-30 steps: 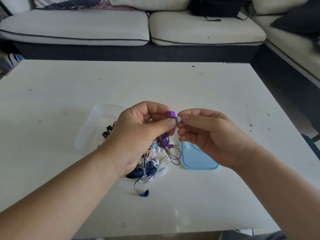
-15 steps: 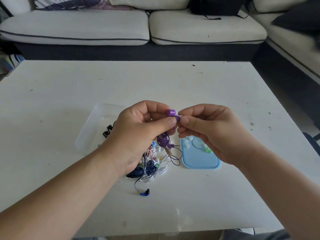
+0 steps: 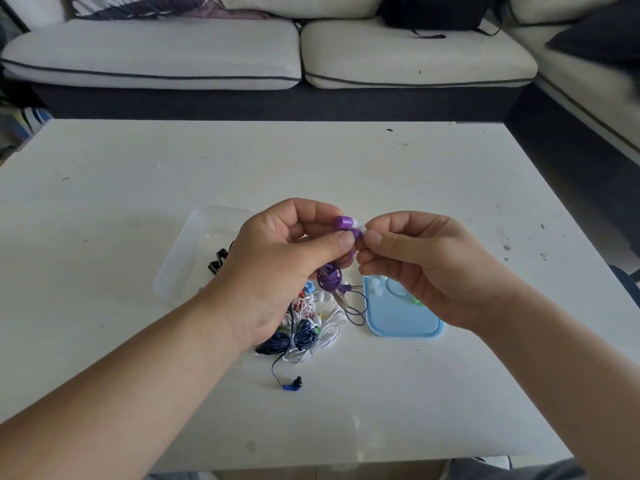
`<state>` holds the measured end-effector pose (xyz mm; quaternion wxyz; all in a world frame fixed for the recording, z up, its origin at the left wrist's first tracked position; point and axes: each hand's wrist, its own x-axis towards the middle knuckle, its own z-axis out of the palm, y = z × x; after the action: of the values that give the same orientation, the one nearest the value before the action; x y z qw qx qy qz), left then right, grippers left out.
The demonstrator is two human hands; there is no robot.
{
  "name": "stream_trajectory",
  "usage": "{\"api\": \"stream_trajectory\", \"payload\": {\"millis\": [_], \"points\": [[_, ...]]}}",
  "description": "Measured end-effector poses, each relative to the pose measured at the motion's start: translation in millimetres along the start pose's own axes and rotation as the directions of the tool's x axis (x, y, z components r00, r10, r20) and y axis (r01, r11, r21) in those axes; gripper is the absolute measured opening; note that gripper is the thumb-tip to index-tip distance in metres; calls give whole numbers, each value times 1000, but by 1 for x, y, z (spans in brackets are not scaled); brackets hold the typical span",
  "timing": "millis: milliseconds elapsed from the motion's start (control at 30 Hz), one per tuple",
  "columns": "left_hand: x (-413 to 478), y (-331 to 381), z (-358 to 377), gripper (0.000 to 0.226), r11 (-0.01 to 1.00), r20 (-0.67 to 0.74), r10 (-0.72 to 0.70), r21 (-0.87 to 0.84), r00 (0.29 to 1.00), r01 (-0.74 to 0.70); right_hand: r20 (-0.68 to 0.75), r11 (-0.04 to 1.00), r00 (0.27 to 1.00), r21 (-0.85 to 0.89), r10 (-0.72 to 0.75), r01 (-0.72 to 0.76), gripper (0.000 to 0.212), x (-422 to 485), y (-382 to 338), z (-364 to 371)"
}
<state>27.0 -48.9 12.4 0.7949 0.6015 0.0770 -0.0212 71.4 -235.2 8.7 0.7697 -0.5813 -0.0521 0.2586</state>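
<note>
Left hand [image 3: 277,265] and right hand [image 3: 426,268] pinch purple earbuds [image 3: 343,222]

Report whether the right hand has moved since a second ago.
Yes, slightly. Judged against the blue lid on the table, the right hand has shifted up, toward the sofa side, uncovering the small white pieces at the lid's far end.

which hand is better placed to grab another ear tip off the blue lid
Probably right: the right hand is just over the blue lid, while the left hand grips the purple earphones.
</note>
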Motion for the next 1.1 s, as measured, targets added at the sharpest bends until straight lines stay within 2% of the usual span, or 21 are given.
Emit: {"api": "stream_trajectory", "payload": {"millis": [200, 333, 567, 767, 933, 1100], "points": [[0, -2, 0, 23, 1000, 13, 10, 13, 1000, -10, 38, 1000, 999, -5, 6, -6, 13, 1, 6, 0], [0, -4, 2, 22, 1000, 14, 10, 5, 1000, -10, 8, 999, 999, -6, -33, 33, 15, 3, 11, 2], [1, -6, 3, 22, 1000, -1, 6, -30, 1000, -6, -40, 995, 994, -1, -102, 102, 6, 3, 14, 6], [0, -7, 3, 22, 1000, -17, 12, -15, 1000, -12, -59, 988, 986, -43, -153, 151, 11, 2, 15, 8], [0, -8, 4, 20, 999, -38, 26, -23, 999, -27, -93, 979, 975, -56, -200, 195, 5, 2, 20, 11], [-1, -8, 4, 20, 999, -55, 40, -8, 998, -40, -129, 961, 958, -134, -257, 240, 11, 0, 22, 14]]}}
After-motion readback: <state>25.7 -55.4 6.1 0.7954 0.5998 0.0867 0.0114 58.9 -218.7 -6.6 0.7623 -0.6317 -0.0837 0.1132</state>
